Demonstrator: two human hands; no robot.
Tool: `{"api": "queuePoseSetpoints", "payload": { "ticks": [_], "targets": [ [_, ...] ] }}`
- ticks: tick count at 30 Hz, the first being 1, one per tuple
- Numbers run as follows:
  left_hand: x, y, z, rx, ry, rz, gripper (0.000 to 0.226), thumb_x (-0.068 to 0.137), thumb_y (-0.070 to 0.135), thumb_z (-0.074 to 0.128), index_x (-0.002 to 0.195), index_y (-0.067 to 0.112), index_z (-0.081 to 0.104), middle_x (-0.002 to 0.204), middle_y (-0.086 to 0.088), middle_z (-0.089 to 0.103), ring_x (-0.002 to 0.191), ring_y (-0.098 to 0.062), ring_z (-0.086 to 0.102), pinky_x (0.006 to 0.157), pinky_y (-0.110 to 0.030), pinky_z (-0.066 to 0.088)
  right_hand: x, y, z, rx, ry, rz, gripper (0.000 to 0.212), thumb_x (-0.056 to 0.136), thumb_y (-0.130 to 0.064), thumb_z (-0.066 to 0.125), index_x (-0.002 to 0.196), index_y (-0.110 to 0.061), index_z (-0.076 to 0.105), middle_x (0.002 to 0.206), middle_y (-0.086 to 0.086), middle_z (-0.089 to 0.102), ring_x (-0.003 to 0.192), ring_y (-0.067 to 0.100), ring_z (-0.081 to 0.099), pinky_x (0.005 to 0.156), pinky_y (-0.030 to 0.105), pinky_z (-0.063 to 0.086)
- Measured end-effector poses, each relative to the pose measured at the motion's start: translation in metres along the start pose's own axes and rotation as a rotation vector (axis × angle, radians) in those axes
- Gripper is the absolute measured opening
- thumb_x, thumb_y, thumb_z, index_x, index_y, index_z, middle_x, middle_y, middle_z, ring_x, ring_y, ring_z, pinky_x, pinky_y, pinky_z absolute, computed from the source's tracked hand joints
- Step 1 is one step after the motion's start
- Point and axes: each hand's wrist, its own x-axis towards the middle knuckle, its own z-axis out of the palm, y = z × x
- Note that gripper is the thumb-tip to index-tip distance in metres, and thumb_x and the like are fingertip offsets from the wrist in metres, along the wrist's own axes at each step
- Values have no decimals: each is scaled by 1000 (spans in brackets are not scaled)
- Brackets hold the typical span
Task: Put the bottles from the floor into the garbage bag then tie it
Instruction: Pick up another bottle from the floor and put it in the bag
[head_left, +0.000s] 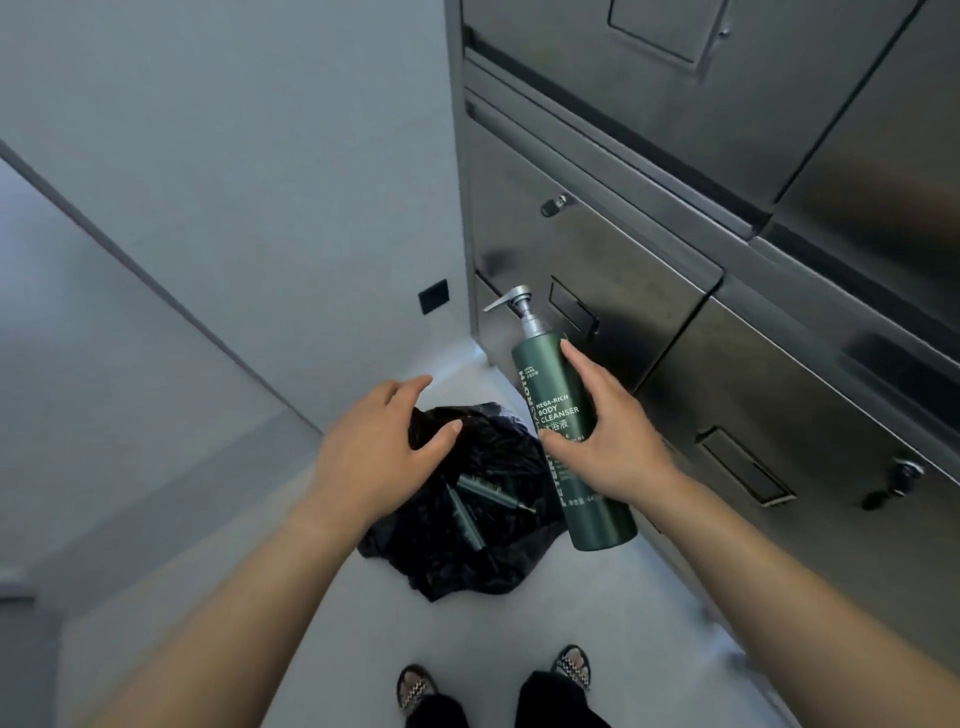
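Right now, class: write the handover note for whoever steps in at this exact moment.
Right hand: gripping the green pump bottle, held up beside the bag.
Left hand: open, at the rim of the black garbage bag on the floor.
Done: two slim green bottles already lie in the bag.
Left: drop in the pump bottle, then tie the bag.

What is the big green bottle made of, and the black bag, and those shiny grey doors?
The green bottle looks like matte plastic: smooth, dull, with printed white letters. Its pump top looks silvery, perhaps metal-coated plastic. The black bag looks like thin glossy plastic film: it crinkles and glints. The grey doors look like brushed steel: blurry reflections, fine streaks.
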Motion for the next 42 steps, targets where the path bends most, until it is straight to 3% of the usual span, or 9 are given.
{"api": "queuePoseSetpoints", "payload": {
  "ticks": [5,11,15,17,19,23,29,34,42],
  "targets": [
    [26,-31,39,36,-74,-24,66,86,63,40,141,27,37,138,-2,48,118,-25,53,96,-39,43,31,32,33,-12,-46,2,93,71,-26,72,143,-43,16,137,-16,35,101,-36,27,76,-11,24],
    [66,-70,115,74,-120,9,65,85,62,40,140,26,40,134,-4,52,117,-27,54,91,-39,46,63,101,91,8,-72,57,93,72,-25,74,144,-40,17,141,-13,35,105,-18,32,77,-9,23],
    [75,-98,170,59,-118,-86,66,84,64,39,140,29,39,136,-2,50,118,-27,53,86,-38,45,80,152,134,59,-127,92,93,74,-25,74,145,-41,15,131,-20,34,108,-5,38,89,16,33],
    [75,-113,202,45,-98,-178,65,83,64,40,138,30,40,136,-2,50,118,-27,52,85,-38,45,88,182,155,76,-147,99,94,75,-27,74,145,-39,13,139,-15,34,113,0,40,91,20,33],
    [73,-127,240,43,-85,-229,62,84,63,41,137,31,41,134,-2,51,117,-27,52,83,-38,46,95,215,179,65,-160,79,94,75,-30,73,146,-37,12,148,-8,31,118,-3,36,92,11,30],
    [82,-153,338,53,-64,-230,63,84,64,41,138,30,40,134,-1,52,116,-24,54,79,-34,45,109,297,240,35,-194,25,93,76,-32,71,146,-36,10,147,-9,30,106,-23,29,76,-10,23],
    [98,-200,489,73,-57,-174,65,86,63,41,141,28,37,137,-3,49,117,-25,53,81,-34,47,122,422,338,52,-212,-4,93,77,-37,70,144,-43,6,150,-16,21,122,-9,25,85,3,20],
    [118,-240,587,102,3,-135,65,86,63,42,140,28,38,136,-2,50,117,-23,53,82,-34,48,138,507,401,57,-205,-69,94,76,-37,72,145,-41,8,148,-17,23,118,-10,27,86,4,22],
    [137,-284,660,128,93,-117,65,85,63,43,139,28,39,132,-2,51,116,-26,54,83,-41,52,159,578,466,33,-189,-193,94,73,-29,75,147,-31,18,145,-7,32,120,0,35,93,14,26]
  ]
}}
